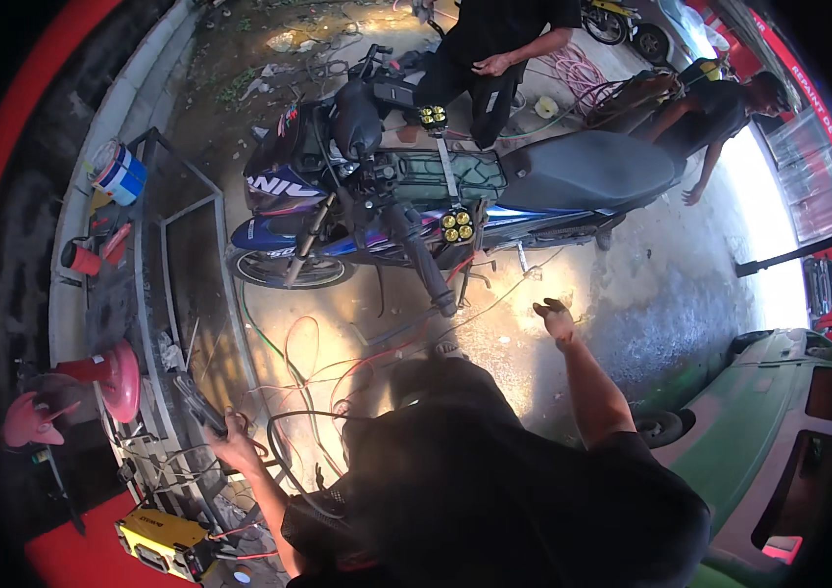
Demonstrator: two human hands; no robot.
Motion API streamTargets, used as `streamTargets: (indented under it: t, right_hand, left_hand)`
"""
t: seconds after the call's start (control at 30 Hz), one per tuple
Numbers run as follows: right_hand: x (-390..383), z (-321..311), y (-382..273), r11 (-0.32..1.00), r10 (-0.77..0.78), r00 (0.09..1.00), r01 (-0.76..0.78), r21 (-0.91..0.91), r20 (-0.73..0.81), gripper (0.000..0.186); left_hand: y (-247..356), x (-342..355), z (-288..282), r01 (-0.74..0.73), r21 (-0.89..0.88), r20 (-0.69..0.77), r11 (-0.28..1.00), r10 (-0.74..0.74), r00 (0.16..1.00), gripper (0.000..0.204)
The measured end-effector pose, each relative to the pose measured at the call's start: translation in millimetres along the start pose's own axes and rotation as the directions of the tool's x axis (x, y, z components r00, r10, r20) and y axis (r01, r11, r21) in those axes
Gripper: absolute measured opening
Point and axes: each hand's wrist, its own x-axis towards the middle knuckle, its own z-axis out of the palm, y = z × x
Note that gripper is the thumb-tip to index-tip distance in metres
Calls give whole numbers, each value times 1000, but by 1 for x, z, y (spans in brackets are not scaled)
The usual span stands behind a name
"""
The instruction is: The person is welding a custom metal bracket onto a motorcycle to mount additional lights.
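Observation:
My left hand (237,448) is out at the lower left beside a metal frame, its fingers wrapped round a long dark tool (200,405). The tool's exact kind is too unclear to tell. A black cable (284,419) loops close by that hand. My right hand (556,320) reaches forward over the concrete floor, fingers dark and apart, with nothing visible in them. Ahead of me stands a blue and black motorcycle (573,176), its front wheel to the left. Yellow-lensed lights (457,226) sit on a bar across it.
A metal frame (230,294) runs along the left. A yellow power unit (163,539) lies lower left, and a paint can (120,174) upper left. Cables (303,372) trail over the floor. Two people (504,49) are beyond the motorcycle. A green vehicle (730,421) stands at right.

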Motion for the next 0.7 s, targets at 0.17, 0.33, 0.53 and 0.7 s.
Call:
streamTargets:
  t: [0.17,0.33,0.53,0.7]
  right_hand:
    - [149,33,-92,965,-200,962,161,205,188,80]
    - [224,75,-88,861,-482,838,399,314,257,85]
    - [224,100,-113,688,-607,744,317,652,279,57]
    - [213,106,-127,780,-486,785,192,596,383,50]
  left_hand:
    - [-58,-76,-44,132,-17,-215,991,-132,968,37]
    - [-14,-154,-64,281,-102,-309,954,-299,903,18]
    - [36,-215,-29,333,-40,-316,942,-328,890,16]
    - [50,-245,-10,373,26,-298,927,-349,888,13]
